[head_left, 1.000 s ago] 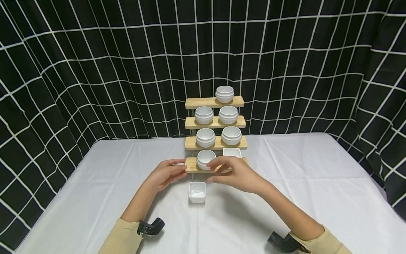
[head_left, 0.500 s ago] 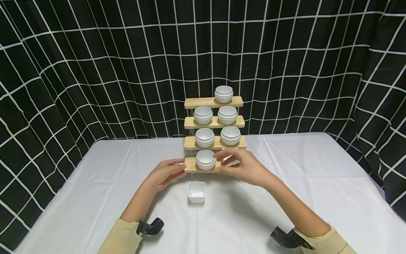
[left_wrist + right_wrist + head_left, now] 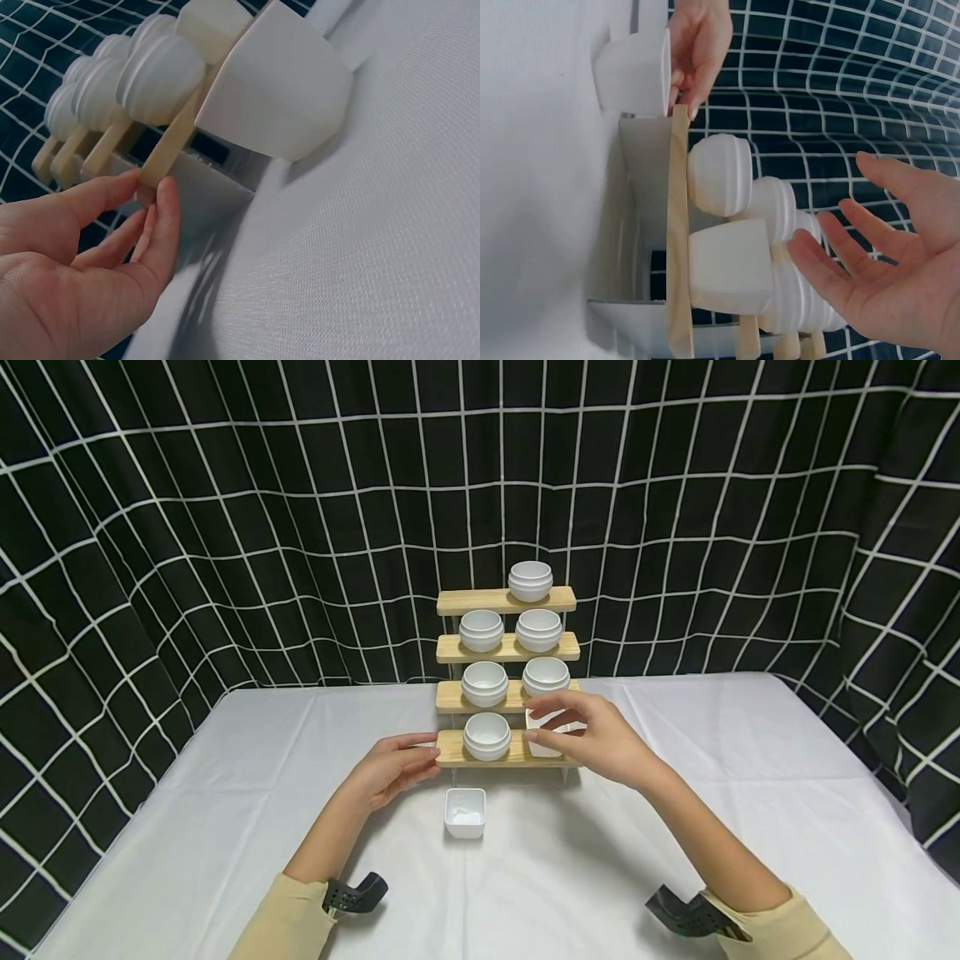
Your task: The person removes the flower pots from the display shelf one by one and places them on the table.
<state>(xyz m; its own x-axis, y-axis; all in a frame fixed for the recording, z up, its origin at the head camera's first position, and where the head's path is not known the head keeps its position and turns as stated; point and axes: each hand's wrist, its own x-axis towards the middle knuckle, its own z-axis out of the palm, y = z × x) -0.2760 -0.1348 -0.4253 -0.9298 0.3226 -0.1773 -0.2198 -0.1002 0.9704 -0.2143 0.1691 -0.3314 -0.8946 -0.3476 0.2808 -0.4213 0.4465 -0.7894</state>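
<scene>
Standing near shelf (image 3: 519,748): square bowl (image 3: 465,831), bright patch (image 3: 464,816) inside.

One bowl (image 3: 465,830) before the rack (image 3: 516,697)

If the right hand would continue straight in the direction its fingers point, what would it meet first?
Probably the round white bowl on the lowest shelf, left of the right hand in the head view. Depth is unclear, so the square white cup on that shelf might come first.
</scene>
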